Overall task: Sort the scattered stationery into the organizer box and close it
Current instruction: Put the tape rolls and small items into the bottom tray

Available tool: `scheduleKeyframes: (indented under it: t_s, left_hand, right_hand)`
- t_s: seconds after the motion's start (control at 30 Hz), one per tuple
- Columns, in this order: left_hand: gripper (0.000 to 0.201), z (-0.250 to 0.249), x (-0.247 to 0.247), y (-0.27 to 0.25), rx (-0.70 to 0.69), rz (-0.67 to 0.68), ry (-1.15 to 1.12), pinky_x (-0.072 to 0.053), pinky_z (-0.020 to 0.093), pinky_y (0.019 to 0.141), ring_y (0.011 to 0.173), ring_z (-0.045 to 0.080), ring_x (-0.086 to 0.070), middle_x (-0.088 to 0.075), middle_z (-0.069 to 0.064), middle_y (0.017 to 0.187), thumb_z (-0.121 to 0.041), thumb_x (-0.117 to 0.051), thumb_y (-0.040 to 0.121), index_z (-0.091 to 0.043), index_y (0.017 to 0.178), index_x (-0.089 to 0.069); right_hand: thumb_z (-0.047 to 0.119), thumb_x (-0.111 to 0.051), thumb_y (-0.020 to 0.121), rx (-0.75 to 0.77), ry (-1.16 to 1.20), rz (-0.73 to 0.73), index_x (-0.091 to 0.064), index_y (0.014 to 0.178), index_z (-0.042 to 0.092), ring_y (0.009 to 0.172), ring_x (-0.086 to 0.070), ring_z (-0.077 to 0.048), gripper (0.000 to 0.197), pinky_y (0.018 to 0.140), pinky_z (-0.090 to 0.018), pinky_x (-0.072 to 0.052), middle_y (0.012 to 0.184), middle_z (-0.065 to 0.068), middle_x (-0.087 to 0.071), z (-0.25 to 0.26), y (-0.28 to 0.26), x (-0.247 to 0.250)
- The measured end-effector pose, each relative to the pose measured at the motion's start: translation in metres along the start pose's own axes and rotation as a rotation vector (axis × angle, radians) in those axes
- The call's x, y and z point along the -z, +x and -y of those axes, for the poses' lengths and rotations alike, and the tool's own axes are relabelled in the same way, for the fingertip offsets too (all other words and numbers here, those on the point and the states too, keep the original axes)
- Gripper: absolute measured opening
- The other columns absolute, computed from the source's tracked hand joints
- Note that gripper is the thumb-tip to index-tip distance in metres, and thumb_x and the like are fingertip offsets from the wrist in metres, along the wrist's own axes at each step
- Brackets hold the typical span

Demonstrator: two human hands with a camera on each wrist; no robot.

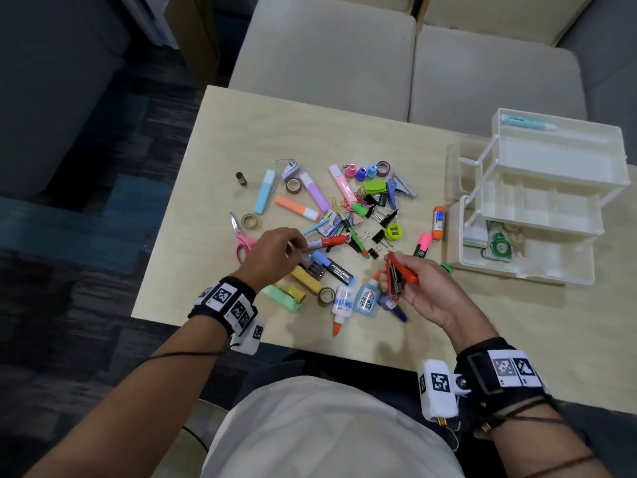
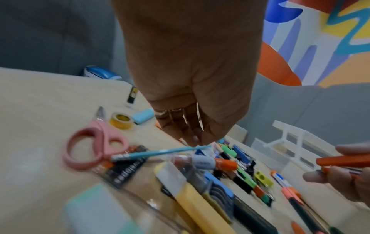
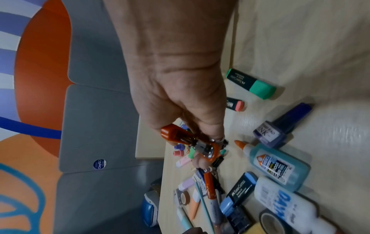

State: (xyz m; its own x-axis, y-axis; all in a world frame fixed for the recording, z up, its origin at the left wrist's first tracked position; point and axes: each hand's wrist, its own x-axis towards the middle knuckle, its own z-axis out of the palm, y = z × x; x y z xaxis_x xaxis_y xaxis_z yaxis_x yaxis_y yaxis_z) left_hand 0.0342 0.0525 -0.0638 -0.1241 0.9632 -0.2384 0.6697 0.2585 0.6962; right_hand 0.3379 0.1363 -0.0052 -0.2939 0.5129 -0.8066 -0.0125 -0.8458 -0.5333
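Scattered stationery (image 1: 344, 215) covers the middle of the wooden table (image 1: 241, 132). My left hand (image 1: 275, 250) reaches down into the pile. Its fingertips (image 2: 195, 140) close on a teal pencil (image 2: 160, 152), which lies across pink scissors (image 2: 96, 142) beside a red marker (image 1: 327, 241). My right hand (image 1: 424, 288) grips an orange stapler (image 1: 396, 276) above the glue bottles (image 1: 367, 300); the stapler (image 3: 200, 145) also shows in the right wrist view. The white tiered organizer box (image 1: 527, 215) stands open at the right, with a green tape dispenser (image 1: 498, 243) in its bottom tray.
Highlighters, tape rolls, binder clips and a hole punch (image 1: 396, 191) lie across the table's middle. An orange glue stick (image 1: 438, 219) and a pink highlighter (image 1: 423, 244) lie between the pile and the box. Beige sofa cushions (image 1: 327, 56) stand beyond the table's far edge.
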Motion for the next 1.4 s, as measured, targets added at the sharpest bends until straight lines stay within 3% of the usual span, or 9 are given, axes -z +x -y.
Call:
scheduleKeyframes:
  t_s: [0.23, 0.33, 0.5, 0.7, 0.9, 1.03, 1.2, 1.33, 1.4]
  left_hand:
    - [0.02, 0.033, 0.017, -0.022, 0.085, -0.047, -0.027, -0.057, 0.037, 0.073, 0.074, 0.006, -0.061, -0.069, -0.011, 0.088, -0.005, -0.067, 0.083, -0.022, 0.092, -0.072]
    - [0.019, 0.044, 0.016, -0.035, 0.127, -0.051, -0.053, -0.058, 0.039, 0.076, 0.076, 0.011, -0.064, -0.072, -0.007, 0.092, -0.006, -0.068, 0.085, -0.02, 0.095, -0.073]
    - [0.021, 0.056, 0.011, -0.052, 0.163, -0.044, -0.035, -0.058, 0.041, 0.079, 0.083, 0.014, -0.064, -0.069, -0.009, 0.091, -0.007, -0.067, 0.085, -0.024, 0.096, -0.072]
    - [0.018, 0.054, 0.005, -0.055, 0.144, -0.067, -0.03, -0.058, 0.043, 0.078, 0.082, 0.016, -0.064, -0.07, -0.006, 0.092, -0.008, -0.067, 0.087, -0.021, 0.098, -0.072]
    - [0.014, 0.018, -0.003, -0.018, 0.069, -0.087, -0.027, -0.056, 0.038, 0.075, 0.08, 0.014, -0.063, -0.07, -0.006, 0.093, -0.015, -0.065, 0.086, -0.024, 0.095, -0.071]
    - [0.014, -0.014, -0.017, 0.024, 0.018, -0.066, 0.044, -0.055, 0.038, 0.077, 0.092, 0.018, -0.064, -0.07, -0.004, 0.099, -0.017, -0.063, 0.088, -0.022, 0.098, -0.071]
    - [0.016, -0.033, -0.027, 0.064, -0.051, -0.045, 0.062, -0.057, 0.04, 0.075, 0.09, 0.021, -0.066, -0.072, 0.0, 0.097, -0.011, -0.063, 0.086, -0.016, 0.098, -0.071]
    - [0.018, -0.049, -0.036, 0.086, -0.094, -0.009, 0.1, -0.056, 0.039, 0.071, 0.088, 0.022, -0.066, -0.071, -0.001, 0.094, -0.011, -0.059, 0.084, -0.019, 0.096, -0.07]
    - [0.019, -0.062, -0.041, 0.101, -0.123, 0.002, 0.121, -0.054, 0.037, 0.07, 0.091, 0.024, -0.065, -0.071, 0.001, 0.097, -0.011, -0.058, 0.086, -0.019, 0.098, -0.07]
  right_hand:
    - [0.018, -0.061, 0.106, 0.074, 0.048, -0.043, -0.066, 0.108, -0.007, 0.071, -0.072, -0.023, 0.026, 0.065, -0.029, -0.063, 0.089, -0.023, -0.075, 0.003, 0.008, -0.036]
    - [0.024, -0.061, 0.105, 0.052, 0.015, -0.014, -0.066, 0.107, -0.004, 0.071, -0.072, -0.026, 0.028, 0.065, -0.032, -0.063, 0.092, -0.023, -0.073, 0.001, 0.012, -0.04]
    - [0.025, -0.07, 0.1, 0.066, -0.139, -0.013, -0.071, 0.116, -0.009, 0.075, -0.071, -0.021, 0.038, 0.069, -0.027, -0.063, 0.1, -0.021, -0.076, -0.01, 0.019, -0.04]
    - [0.031, -0.068, 0.101, 0.052, -0.068, -0.035, -0.066, 0.12, -0.009, 0.082, -0.074, -0.027, 0.045, 0.07, -0.031, -0.063, 0.108, -0.028, -0.073, -0.011, 0.027, -0.043]
    - [0.033, -0.062, 0.104, 0.017, -0.061, 0.007, -0.067, 0.109, 0.003, 0.077, -0.073, -0.025, 0.031, 0.068, -0.033, -0.063, 0.093, -0.018, -0.071, -0.001, 0.024, -0.041]
    - [0.031, -0.061, 0.105, 0.007, -0.095, -0.009, -0.067, 0.111, 0.001, 0.08, -0.074, -0.027, 0.031, 0.069, -0.035, -0.065, 0.094, -0.018, -0.074, 0.003, 0.016, -0.039]
    - [0.032, -0.059, 0.106, 0.054, -0.148, -0.078, -0.067, 0.108, -0.004, 0.076, -0.073, -0.031, 0.037, 0.074, -0.039, -0.064, 0.086, -0.021, -0.074, 0.007, 0.003, -0.028]
    - [0.027, -0.065, 0.103, 0.156, -0.186, -0.131, -0.069, 0.098, -0.004, 0.061, -0.069, -0.025, 0.032, 0.058, -0.031, -0.061, 0.083, -0.023, -0.068, 0.01, -0.008, -0.017]
    - [0.032, -0.065, 0.103, 0.167, -0.189, -0.164, -0.07, 0.101, -0.002, 0.061, -0.068, -0.025, 0.034, 0.052, -0.031, -0.059, 0.088, -0.022, -0.069, 0.012, -0.012, -0.01]
